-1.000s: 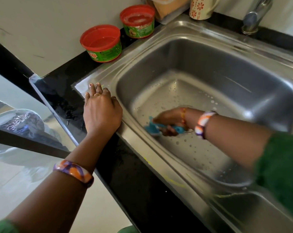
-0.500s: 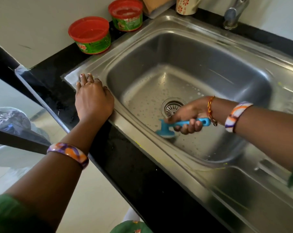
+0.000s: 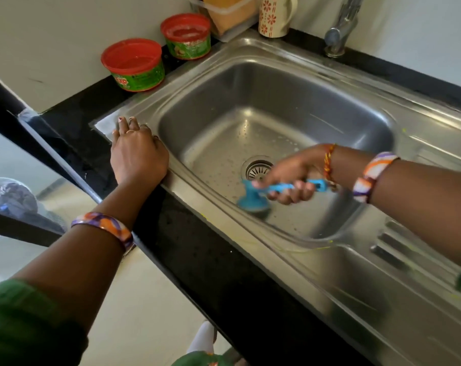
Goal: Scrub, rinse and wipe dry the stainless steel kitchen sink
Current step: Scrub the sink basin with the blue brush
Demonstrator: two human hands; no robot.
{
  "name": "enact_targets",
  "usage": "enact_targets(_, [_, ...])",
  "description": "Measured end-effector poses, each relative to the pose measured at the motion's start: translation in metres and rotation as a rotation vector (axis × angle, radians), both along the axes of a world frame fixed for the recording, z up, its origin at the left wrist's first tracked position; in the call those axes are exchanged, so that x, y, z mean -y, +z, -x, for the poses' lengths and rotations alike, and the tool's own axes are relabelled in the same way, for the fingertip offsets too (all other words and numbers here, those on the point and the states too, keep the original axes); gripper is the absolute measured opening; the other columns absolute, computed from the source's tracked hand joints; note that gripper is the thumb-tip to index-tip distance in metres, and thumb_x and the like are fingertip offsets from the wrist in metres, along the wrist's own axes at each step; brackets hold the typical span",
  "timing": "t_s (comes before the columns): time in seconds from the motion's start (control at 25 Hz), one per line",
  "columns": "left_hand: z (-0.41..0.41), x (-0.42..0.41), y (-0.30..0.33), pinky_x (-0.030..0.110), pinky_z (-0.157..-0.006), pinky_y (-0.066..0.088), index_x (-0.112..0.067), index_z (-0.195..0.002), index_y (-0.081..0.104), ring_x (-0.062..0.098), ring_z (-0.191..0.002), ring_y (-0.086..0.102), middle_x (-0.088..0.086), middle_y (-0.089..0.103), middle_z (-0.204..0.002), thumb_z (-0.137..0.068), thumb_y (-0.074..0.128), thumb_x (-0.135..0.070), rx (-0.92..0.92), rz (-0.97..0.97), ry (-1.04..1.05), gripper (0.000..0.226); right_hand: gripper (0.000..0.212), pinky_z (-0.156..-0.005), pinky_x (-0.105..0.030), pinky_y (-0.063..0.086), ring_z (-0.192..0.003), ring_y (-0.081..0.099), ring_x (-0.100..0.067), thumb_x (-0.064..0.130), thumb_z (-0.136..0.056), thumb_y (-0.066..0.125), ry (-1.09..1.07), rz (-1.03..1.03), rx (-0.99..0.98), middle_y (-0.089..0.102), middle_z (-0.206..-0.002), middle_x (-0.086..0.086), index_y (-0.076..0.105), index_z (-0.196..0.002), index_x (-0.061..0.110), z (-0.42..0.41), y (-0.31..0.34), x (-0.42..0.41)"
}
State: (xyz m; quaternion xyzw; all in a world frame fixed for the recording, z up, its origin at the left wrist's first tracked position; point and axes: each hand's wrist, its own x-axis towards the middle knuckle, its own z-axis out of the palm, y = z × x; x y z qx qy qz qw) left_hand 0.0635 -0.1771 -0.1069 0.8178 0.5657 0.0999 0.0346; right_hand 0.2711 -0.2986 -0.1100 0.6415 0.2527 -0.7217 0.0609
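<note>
Head view, right hand (image 3: 290, 175) grips brush (image 3: 253, 200), sink (image 3: 250, 83)

Around the drain (image 3: 258, 169) the floor of the steel sink (image 3: 290, 107) lies bare toward the far wall and to the drain's left. Near of the drain, the right hand (image 3: 290, 178) gripping a blue scrub brush (image 3: 253, 200) takes up the basin floor. Left of the drain, the left hand (image 3: 136, 151) covers the rim. Far beyond the drain, two red-lidded tubs (image 3: 134, 63), a patterned mug (image 3: 275, 15) and the tap (image 3: 339, 33) stand along the counter's back edge.
</note>
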Motion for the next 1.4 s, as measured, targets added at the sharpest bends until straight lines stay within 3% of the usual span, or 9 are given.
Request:
enact_targets(0.12, [0.002,0.0,-0.001,0.047,-0.112,0.026,0.009,-0.131,0.045,0.041,-0.135,0.028,0.024,0.033,-0.145,-0.094,0.035,-0.013,-0.003,-0.01,-0.007,0.044,0.047,-0.021,-0.008,0.017,-0.019,0.023,0.0,0.047,-0.1,0.022,-0.235,-0.148,-0.016,0.031,-0.034,0.006,0.033,-0.067,0.016,0.018,-0.013,-0.014])
enact_targets(0.28, [0.002,-0.001,-0.001,0.048,-0.112,0.026,0.009,-0.131,0.046,0.041,-0.135,0.027,0.025,0.033,-0.145,-0.095,0.036,-0.014,0.005,-0.013,-0.019,0.044,0.038,-0.032,-0.01,0.033,-0.018,0.035,-0.006,0.04,-0.096,0.042,0.441,0.002,0.451,0.045,-0.052,0.003,0.043,-0.066,0.017,-0.016,-0.046,0.036])
enact_targets(0.44, [0.002,-0.002,-0.001,0.048,-0.112,0.026,0.008,-0.132,0.045,0.041,-0.136,0.026,0.025,0.031,-0.146,-0.096,0.036,-0.015,0.012,-0.012,-0.027,0.044,0.009,-0.028,-0.01,0.033,-0.024,0.042,-0.007,0.016,-0.091,0.055,0.727,-0.136,0.713,0.046,-0.055,-0.003,0.052,-0.084,0.01,-0.018,0.016,0.061])
enact_targets(0.72, [0.003,-0.006,-0.005,0.05,-0.111,0.027,0.009,-0.133,0.042,0.041,-0.135,0.027,0.028,0.032,-0.144,-0.094,0.039,-0.016,0.043,-0.023,-0.05,0.047,0.028,-0.066,-0.027,0.044,-0.073,0.055,-0.02,0.016,-0.072,0.077,0.38,-0.754,1.06,0.061,-0.08,-0.005,0.069,-0.099,0.014,-0.023,0.061,0.061])
enact_targets(0.88, [0.005,-0.004,-0.006,0.048,-0.112,0.026,0.009,-0.133,0.042,0.039,-0.137,0.025,0.027,0.031,-0.145,-0.094,0.038,-0.016,0.063,-0.021,-0.056,0.047,0.011,-0.074,-0.031,0.049,-0.076,0.06,-0.027,0.016,-0.081,0.068,0.447,-0.645,1.145,0.067,-0.092,-0.014,0.065,-0.089,0.009,-0.008,0.054,0.064])
enact_targets(0.96, [0.006,-0.004,-0.006,0.047,-0.113,0.025,0.008,-0.135,0.041,0.038,-0.138,0.024,0.026,0.03,-0.146,-0.095,0.038,-0.016,0.069,-0.02,-0.054,0.047,0.013,-0.061,-0.022,0.048,-0.071,0.067,-0.023,0.013,-0.084,0.063,0.576,-0.468,1.109,0.069,-0.082,-0.009,0.065,-0.094,0.004,0.009,0.043,0.068])
enact_targets(1.08, [0.006,-0.004,-0.005,0.047,-0.113,0.025,0.007,-0.134,0.042,0.038,-0.138,0.024,0.025,0.03,-0.146,-0.095,0.037,-0.016,0.077,-0.006,-0.051,0.046,0.027,-0.031,-0.01,0.033,-0.025,0.044,-0.007,0.012,-0.09,0.056,0.476,-0.464,0.866,0.05,-0.034,0.002,0.055,-0.064,0.007,0.037,0.031,0.046])
enact_targets(1.24, [0.006,-0.002,-0.003,0.047,-0.112,0.027,0.006,-0.133,0.043,0.038,-0.139,0.024,0.025,0.028,-0.148,-0.095,0.038,-0.015,0.098,0.025,-0.042,0.044,0.014,-0.032,-0.01,0.026,-0.025,0.034,-0.007,0.012,-0.092,0.053,0.063,-0.533,0.612,0.045,-0.05,-0.006,0.056,-0.083,0.003,0.041,0.026,0.02])
enact_targets(1.4, [0.006,0.0,-0.001,0.046,-0.114,0.025,0.005,-0.137,0.039,0.036,-0.141,0.021,0.023,0.024,-0.15,-0.096,0.04,-0.015,0.121,0.05,-0.04,0.046,0.011,-0.033,-0.006,0.022,-0.023,0.029,-0.006,0.017,-0.093,0.053,0.318,-0.18,0.662,0.04,-0.046,-0.006,0.051,-0.094,0.006,0.005,0.033,0.049])
